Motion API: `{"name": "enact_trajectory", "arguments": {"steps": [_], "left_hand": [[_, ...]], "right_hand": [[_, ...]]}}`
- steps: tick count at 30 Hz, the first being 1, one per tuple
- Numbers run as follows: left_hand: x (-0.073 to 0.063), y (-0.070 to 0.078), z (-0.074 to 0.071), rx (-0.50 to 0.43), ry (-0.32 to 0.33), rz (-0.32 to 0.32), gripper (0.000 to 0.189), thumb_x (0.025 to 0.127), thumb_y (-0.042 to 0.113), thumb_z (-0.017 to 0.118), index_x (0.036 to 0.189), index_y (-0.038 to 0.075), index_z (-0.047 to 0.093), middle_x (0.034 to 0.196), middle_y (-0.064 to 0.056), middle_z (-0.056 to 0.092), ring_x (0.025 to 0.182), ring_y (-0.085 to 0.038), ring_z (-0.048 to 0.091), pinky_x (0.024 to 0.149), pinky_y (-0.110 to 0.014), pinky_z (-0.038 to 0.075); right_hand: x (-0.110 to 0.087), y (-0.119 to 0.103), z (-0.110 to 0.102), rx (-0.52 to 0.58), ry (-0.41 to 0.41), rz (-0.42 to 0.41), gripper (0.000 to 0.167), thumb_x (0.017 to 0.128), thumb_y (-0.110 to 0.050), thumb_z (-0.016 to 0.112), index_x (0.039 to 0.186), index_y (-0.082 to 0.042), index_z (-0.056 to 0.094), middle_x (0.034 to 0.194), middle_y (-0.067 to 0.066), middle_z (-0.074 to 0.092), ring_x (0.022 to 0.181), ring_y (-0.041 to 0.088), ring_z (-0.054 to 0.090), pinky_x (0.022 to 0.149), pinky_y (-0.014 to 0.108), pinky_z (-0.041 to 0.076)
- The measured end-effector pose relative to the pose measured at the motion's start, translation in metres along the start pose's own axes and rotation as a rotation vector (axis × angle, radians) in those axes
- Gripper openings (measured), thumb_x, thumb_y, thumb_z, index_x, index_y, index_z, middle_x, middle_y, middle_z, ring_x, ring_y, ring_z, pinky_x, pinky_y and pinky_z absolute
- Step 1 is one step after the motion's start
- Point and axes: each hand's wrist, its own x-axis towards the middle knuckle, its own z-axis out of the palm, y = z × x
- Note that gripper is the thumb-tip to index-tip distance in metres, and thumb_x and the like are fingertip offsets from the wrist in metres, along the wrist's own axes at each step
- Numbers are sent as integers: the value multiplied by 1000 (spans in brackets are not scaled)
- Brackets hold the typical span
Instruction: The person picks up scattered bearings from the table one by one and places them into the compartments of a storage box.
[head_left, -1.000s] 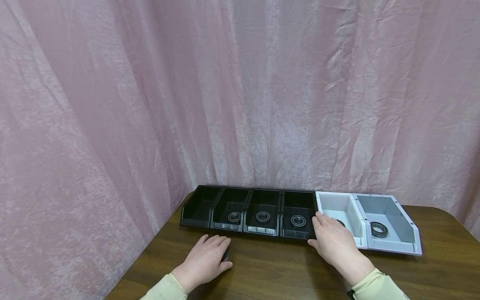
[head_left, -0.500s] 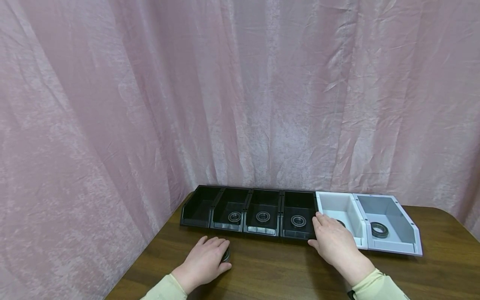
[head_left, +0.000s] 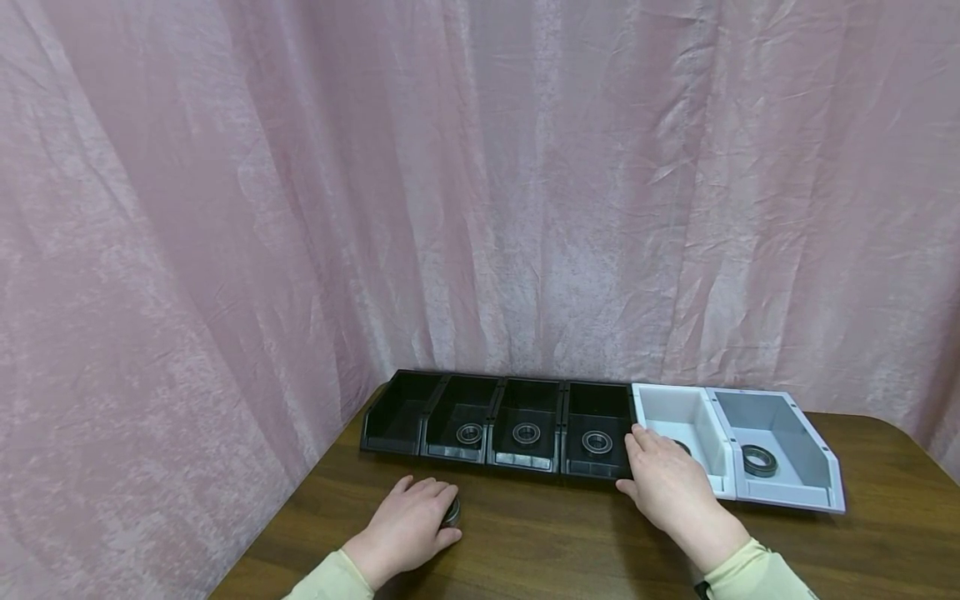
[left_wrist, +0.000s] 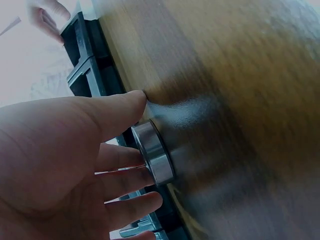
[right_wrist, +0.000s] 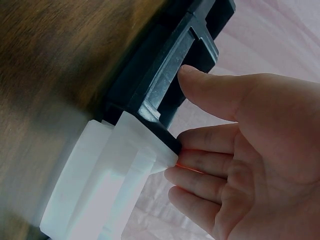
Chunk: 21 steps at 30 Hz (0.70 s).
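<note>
In the head view my left hand is low over the wooden table, just in front of the row of bins. Partly hidden under it is a steel ball bearing, between the fingers and the thumb. Seen from the left wrist, the fingers lie against or close to the bearing, while the thumb tip stands a little apart from it. My right hand rests at the wall where a black bin meets the white bin. Its fingers are fairly straight, with the thumb over the black bin's front, and it holds nothing.
Bearings lie singly in several bins, one in the grey bin at the right end. The leftmost black bin shows no bearing. Behind the row hangs a pink curtain. Wooden table stretches in front.
My left hand has shifted very slightly, its thumb and fingertips moving a little left around the bearing. The right hand stays at the bins.
</note>
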Motion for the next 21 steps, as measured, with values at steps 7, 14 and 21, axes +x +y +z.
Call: {"name": "enact_trajectory", "arguments": {"steps": [7, 14, 21], "left_hand": [[0, -1, 0, -16, -5, -18, 59, 97, 43, 85, 139, 3, 72, 135, -12, 75, 130, -36, 68, 111, -66, 49], [0, -4, -1, -34, -19, -43, 59, 97, 43, 85, 138, 2, 72, 135, -13, 74, 131, -36, 67, 112, -67, 48], [-1, -7, 2, -32, -13, -50, 57, 97, 43, 85, 135, 3, 73, 133, -12, 75, 130, -36, 68, 111, -67, 49]], "right_hand": [[1, 1, -1, -6, -11, -1, 66, 90, -28, 93, 130, 17, 68, 141, 35, 65, 132, 49, 65, 111, 58, 52], [0, 1, 1, -3, 6, -5, 67, 89, -29, 93, 129, 17, 68, 140, 35, 66, 131, 49, 65, 110, 58, 53], [0, 1, 1, 2, -2, 0, 66, 89, -27, 93, 130, 18, 68, 141, 35, 65, 132, 49, 64, 111, 58, 52]]}}
